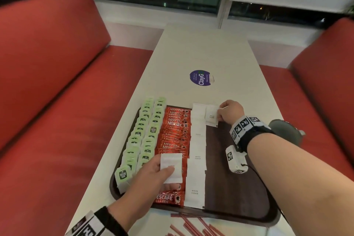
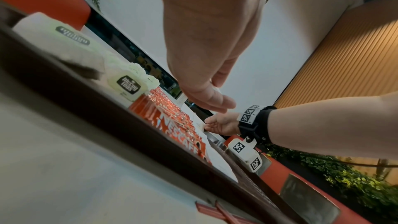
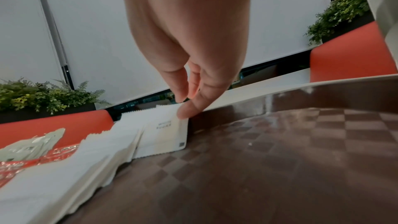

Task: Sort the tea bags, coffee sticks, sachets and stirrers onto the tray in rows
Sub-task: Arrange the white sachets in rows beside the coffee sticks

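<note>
Tray: dark brown rectangular plastic tray [image 1: 239, 188] with a checkered inner surface, lying on the long white tabletop [image 1: 210, 53].
Tea bags: pale green paper tea bag packets [image 1: 145, 140], two overlapping rows along the tray's left side.
Coffee sticks: red foil Nescafé coffee sticks [image 1: 172, 136], one overlapping row just right of the tea bags.
Sugar row: white paper sachets printed "WHITE SUGAR" [image 1: 197, 159], one overlapping row just right of the coffee sticks, running from the near rim to the far rim.
Second sugar row: a single white sugar sachet [image 1: 211, 118] at the far end of the tray, just right of the first sugar row, touching it.
Right hand: right hand [image 1: 229, 111] at the tray's far edge; fingers [image 3: 189, 108] curled down, thumb and fingertips pinching the right edge of the single sachet, which lies flat on the tray.
Left hand: left hand [image 1: 151, 176] above the near part of the coffee row; thumb on top of a small stack of white paper sachets [image 1: 171, 166], fingers beneath, gripping it clear of the tray.
Stirrers: red plastic stirrers [image 1: 193, 226], loose on the tabletop just before the tray's near rim.
Tray right half: bare, no items on it.
Surroundings: red upholstered bench seats [image 1: 57, 82] on both sides of the tabletop; round purple sticker [image 1: 200, 77] on the tabletop beyond the tray.
</note>
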